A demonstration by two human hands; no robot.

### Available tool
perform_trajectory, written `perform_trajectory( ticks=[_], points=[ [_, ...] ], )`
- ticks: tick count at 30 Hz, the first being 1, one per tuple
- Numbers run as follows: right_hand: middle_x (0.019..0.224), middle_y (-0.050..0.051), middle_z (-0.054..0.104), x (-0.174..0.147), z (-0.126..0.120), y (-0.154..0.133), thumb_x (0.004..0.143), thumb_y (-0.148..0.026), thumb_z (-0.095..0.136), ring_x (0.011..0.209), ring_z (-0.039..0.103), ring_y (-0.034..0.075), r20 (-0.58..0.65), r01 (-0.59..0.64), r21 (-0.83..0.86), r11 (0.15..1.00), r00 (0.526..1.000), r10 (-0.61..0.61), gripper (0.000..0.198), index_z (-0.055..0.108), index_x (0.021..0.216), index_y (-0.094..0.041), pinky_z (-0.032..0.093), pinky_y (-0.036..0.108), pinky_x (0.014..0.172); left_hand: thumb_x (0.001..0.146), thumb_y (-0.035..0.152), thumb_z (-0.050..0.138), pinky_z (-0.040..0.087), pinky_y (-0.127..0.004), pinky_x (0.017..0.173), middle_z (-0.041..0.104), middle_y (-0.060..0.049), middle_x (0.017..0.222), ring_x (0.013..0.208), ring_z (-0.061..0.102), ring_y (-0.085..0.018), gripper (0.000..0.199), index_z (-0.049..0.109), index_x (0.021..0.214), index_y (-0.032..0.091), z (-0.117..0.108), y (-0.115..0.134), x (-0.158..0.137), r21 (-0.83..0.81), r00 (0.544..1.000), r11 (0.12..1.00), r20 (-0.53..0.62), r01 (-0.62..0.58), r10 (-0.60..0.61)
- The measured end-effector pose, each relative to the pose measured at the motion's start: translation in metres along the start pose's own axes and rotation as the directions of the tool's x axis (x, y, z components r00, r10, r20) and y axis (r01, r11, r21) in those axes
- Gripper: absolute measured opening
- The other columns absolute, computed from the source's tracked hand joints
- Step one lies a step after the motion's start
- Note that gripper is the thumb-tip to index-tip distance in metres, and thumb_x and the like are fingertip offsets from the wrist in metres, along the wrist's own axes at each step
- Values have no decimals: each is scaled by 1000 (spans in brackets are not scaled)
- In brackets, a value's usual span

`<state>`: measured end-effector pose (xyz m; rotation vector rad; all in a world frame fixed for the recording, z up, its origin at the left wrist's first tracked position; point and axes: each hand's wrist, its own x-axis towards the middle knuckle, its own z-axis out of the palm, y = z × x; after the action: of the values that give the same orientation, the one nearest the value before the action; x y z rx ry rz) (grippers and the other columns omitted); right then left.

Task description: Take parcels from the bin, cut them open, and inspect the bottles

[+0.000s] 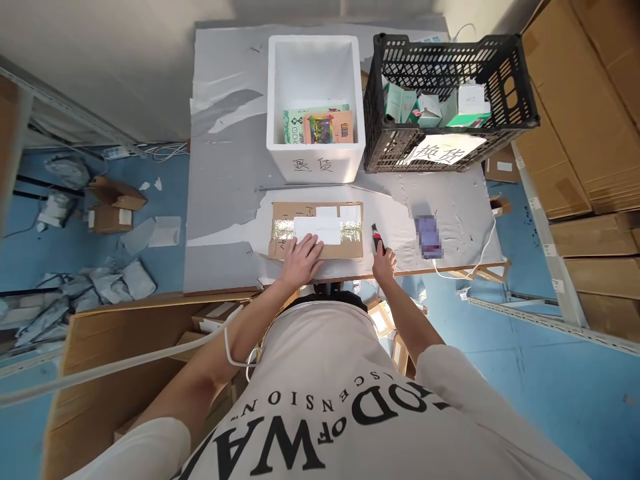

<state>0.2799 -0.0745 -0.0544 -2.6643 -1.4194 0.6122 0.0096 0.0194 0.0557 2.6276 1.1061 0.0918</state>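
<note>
A taped cardboard box [353,250] with white labels lies flat on the table near its front edge. Resting on the box's near side is my left hand [302,259], its fingers stretched out and a little spread. Just right of the box, my right hand [385,262] is wrapped round a red and black utility knife [377,236]. The knife's tip points away from me and stays apart from the box. Farther right lies a phone [429,237], blurred out, with a white cable [465,275] running from its near end.
Behind the box stands a white foam bin [315,163] holding colourful printed packs. Beside it a black plastic crate [450,123] contains several small boxes. Under the table's front left is a big open carton [95,373]. Stacked cartons [590,133] rise at the right.
</note>
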Motion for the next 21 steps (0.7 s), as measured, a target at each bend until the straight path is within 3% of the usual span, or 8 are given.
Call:
perform_trajectory(
  ticks=[4,7,10,11,13,15,19,21],
  points=[
    [136,22,37,12,-32,-12,94,-33,35,125,37,36,-176,29,71,997,984,-16,59,28,151,-18,34,58,99,96,38,37,19,-51,117,46,-14,148,143,35,-29,50,48,141,19,4,-2,2,-13,1000,1000,-11,9,-9],
    [143,24,32,29,-75,-46,97,-40,30,132,32,34,-330,262,65,963,916,-226,64,20,153,-12,31,53,105,96,39,35,21,-50,116,48,-14,146,140,39,-29,50,51,138,17,3,-1,4,-16,1000,1000,-5,10,-11],
    [150,21,30,45,-110,-95,94,-45,41,139,27,34,-183,648,-103,755,733,-655,67,25,152,-15,25,51,111,95,38,37,22,-49,115,51,-14,144,137,43,-28,49,52,136,17,1,-1,6,-23,1000,1000,14,-1,1],
    [153,20,27,48,-116,-112,92,-48,47,140,25,35,-102,729,-148,668,660,-744,70,26,152,-17,24,52,111,95,38,37,23,-48,114,52,-14,143,135,45,-28,48,52,136,17,0,-2,7,-27,1000,1000,20,-6,7],
    [156,20,24,49,-120,-139,87,-48,57,141,23,39,29,799,-224,558,578,-815,76,27,152,-20,21,58,111,94,39,39,25,-47,113,54,-14,141,132,47,-27,47,53,134,18,-1,-3,9,-34,999,999,32,-18,19],
    [156,22,25,45,-117,-158,87,-41,59,139,26,42,102,798,-294,526,573,-813,75,27,151,-19,20,63,109,94,41,39,27,-46,112,55,-14,139,130,49,-26,47,54,133,18,-2,-4,10,-39,999,999,44,-25,27],
    [151,29,32,34,-115,-183,93,-17,40,136,33,44,152,717,-379,585,671,-725,59,27,150,-10,28,65,102,96,40,37,26,-48,112,54,-15,140,131,47,-26,47,53,133,16,-2,-4,10,-35,999,999,29,-38,39],
    [144,32,40,36,-124,-193,92,-11,36,131,41,43,256,709,-376,597,698,-669,56,30,147,-5,37,60,97,96,38,36,25,-49,113,54,-15,140,132,46,-27,47,52,134,15,-1,-4,9,-32,999,999,19,-43,44]
  ],
)
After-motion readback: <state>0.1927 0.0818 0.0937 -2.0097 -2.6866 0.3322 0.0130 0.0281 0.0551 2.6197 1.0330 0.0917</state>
